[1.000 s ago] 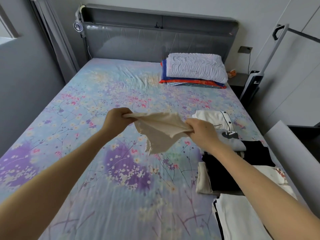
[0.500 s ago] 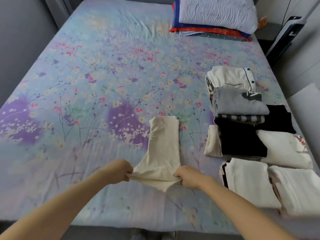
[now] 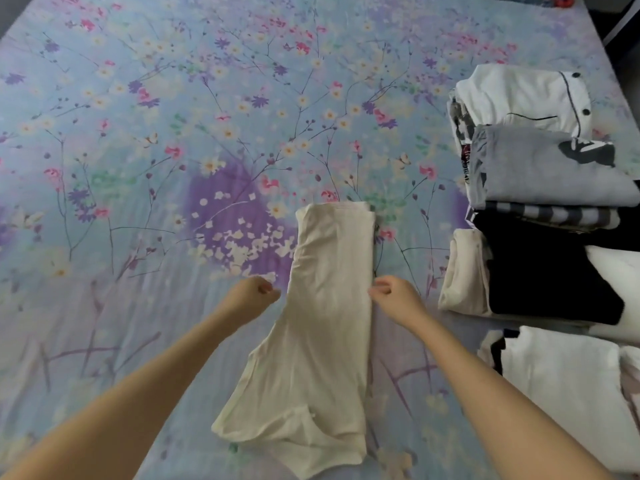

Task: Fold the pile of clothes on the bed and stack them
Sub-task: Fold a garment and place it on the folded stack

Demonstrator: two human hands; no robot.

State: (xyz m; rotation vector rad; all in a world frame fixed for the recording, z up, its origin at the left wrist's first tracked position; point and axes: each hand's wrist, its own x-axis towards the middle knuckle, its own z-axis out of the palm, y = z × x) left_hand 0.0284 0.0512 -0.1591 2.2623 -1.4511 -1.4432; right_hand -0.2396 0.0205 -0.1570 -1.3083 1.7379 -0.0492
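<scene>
A cream garment (image 3: 325, 327) lies flat and lengthwise on the floral bedsheet (image 3: 145, 174), its narrow end pointing away from me and its wider end near me. My left hand (image 3: 252, 295) hovers just left of the garment's middle with curled fingers. A strip of sheet shows between it and the cloth. My right hand (image 3: 393, 295) is at the garment's right edge, fingers curled, with its fingertips meeting the edge. Whether it pinches the cloth is unclear. Folded clothes are stacked at the right: a white buttoned piece (image 3: 519, 98), a grey one (image 3: 540, 171) and a black one (image 3: 540, 275).
More folded white pieces (image 3: 561, 386) lie at the near right, and a cream folded piece (image 3: 462, 271) sits under the black one. The left half of the bedsheet carries only its flower print.
The garment was held up in the air, then laid down on the bed. Both hands have let go of its near end and moved up to its middle sides.
</scene>
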